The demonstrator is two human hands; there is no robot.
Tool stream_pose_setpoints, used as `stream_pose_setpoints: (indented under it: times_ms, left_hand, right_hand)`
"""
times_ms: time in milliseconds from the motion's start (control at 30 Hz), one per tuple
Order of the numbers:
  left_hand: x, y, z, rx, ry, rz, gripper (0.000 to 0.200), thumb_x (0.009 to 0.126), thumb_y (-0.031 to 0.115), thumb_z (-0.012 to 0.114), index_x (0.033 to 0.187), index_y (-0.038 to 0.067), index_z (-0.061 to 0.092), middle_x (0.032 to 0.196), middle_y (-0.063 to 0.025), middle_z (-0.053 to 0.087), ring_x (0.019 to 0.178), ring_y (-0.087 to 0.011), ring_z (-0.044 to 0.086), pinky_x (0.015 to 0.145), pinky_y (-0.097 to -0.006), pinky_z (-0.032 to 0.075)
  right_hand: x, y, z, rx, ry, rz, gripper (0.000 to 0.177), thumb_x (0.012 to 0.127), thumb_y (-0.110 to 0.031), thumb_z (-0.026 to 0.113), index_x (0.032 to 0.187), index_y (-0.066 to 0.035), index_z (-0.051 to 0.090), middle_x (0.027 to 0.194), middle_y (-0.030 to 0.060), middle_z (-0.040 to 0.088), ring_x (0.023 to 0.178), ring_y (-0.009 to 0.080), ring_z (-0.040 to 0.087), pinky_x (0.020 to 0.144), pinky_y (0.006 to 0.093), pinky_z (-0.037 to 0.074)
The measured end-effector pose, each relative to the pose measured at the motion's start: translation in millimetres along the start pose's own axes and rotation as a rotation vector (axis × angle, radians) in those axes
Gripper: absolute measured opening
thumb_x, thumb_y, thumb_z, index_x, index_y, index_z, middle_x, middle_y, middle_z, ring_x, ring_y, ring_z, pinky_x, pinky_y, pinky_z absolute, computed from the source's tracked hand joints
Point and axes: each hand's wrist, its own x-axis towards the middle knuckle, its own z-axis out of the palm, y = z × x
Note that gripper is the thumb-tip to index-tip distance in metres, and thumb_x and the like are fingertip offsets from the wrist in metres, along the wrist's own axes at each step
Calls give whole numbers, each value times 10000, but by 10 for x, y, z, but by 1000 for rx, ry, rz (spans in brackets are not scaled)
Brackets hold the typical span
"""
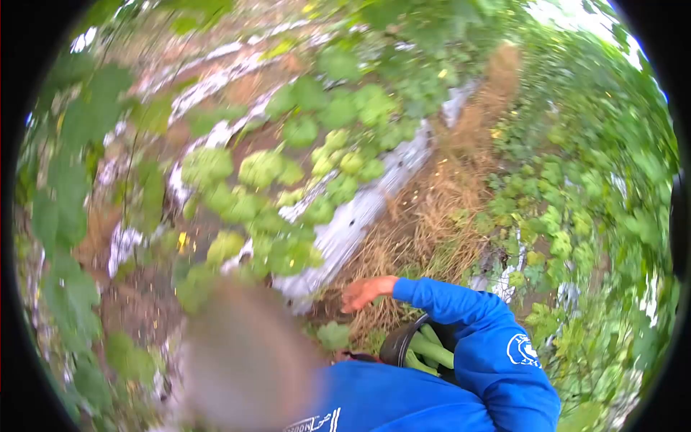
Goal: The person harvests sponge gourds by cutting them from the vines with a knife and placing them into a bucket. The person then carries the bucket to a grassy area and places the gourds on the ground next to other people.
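Observation:
My right hand [367, 294] reaches out of a blue sleeve over the dry straw, its fingers apart and loosely bent, with nothing visible in them. Just below it, beside my body, a dark bucket [394, 345] holds several long green vegetables [430, 348]; my right arm hides part of it. At the lower left, a large brownish-grey blur [245, 353] very close to the camera looks like my left hand. Its fingers and anything they hold cannot be made out.
Dry straw [439, 209] lies along the ground beside a strip of silvery plastic sheet [360, 223]. Leafy green vines [576, 165] rise on the right. Large leaves [65, 216] hang close on the left, and low yellow-green plants [263, 169] grow between the strips.

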Motion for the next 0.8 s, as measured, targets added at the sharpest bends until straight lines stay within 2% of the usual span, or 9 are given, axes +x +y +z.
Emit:
stream_pose_setpoints:
  times_ms: [67,100,167,267,367,400,567,667,800]
  left_hand:
    - [-5,19,404,226,-138,-165,442,943,514,464,738,129,534,519,34,465,373,-52,366,339,-205,233]
    - [-74,90,591,344,-333,-60,431,943,490,472,761,109,561,522,21,488,381,-56,380,345,-212,238]
    - [-75,-52,919,537,-451,-53,421,951,441,475,778,72,580,530,-1,516,418,-73,411,385,-241,284]
    - [-166,-97,1351,655,-661,202,410,963,386,458,788,45,606,544,-21,540,491,-94,451,475,-278,343]
    - [-312,72,1793,641,-779,113,406,963,379,460,790,47,616,558,-24,550,492,-88,455,469,-273,341]
    - [-323,87,1916,634,-828,114,402,965,372,465,801,42,625,571,-23,559,498,-84,460,471,-270,343]
    - [-129,-7,2560,654,-1042,162,391,966,360,472,820,37,638,573,-17,559,497,-83,461,471,-267,349]
    - [90,-197,3052,635,-1118,189,397,963,369,482,805,39,638,566,-16,555,495,-83,459,463,-265,350]
    - [461,-665,3779,565,-1236,128,414,962,382,489,807,27,636,582,-25,561,508,-85,479,474,-265,366]
  right_hand:
    - [-439,452,-79,19,144,39,544,848,-531,585,1044,-25,624,933,136,620,875,259,578,766,381,456]
    - [-703,692,-50,44,228,65,526,849,-519,588,1033,-28,633,910,128,629,858,249,585,754,375,461]
    - [-1216,1052,103,122,383,190,505,854,-500,581,1049,-38,642,949,130,635,909,262,592,790,378,458]
    - [-1807,1442,461,209,528,281,546,819,-514,608,1074,-33,649,1054,142,638,972,266,592,835,384,451]
    - [-2127,1424,855,350,716,538,588,814,-532,605,1162,-58,632,1138,155,625,1068,277,580,885,376,446]
    - [-2159,1626,1008,388,863,386,584,813,-542,599,1133,-55,642,1118,150,640,1044,282,594,871,390,452]
    - [-2171,1552,1084,454,907,611,528,796,-487,641,1083,-45,659,951,127,669,904,263,624,782,375,474]
    - [-2194,1972,1377,924,935,194,467,762,-442,673,1059,-82,687,834,31,608,770,155,553,668,317,438]
    - [-2555,2282,1556,1094,1049,420,418,797,-315,651,1053,15,659,973,76,656,872,157,567,771,278,433]
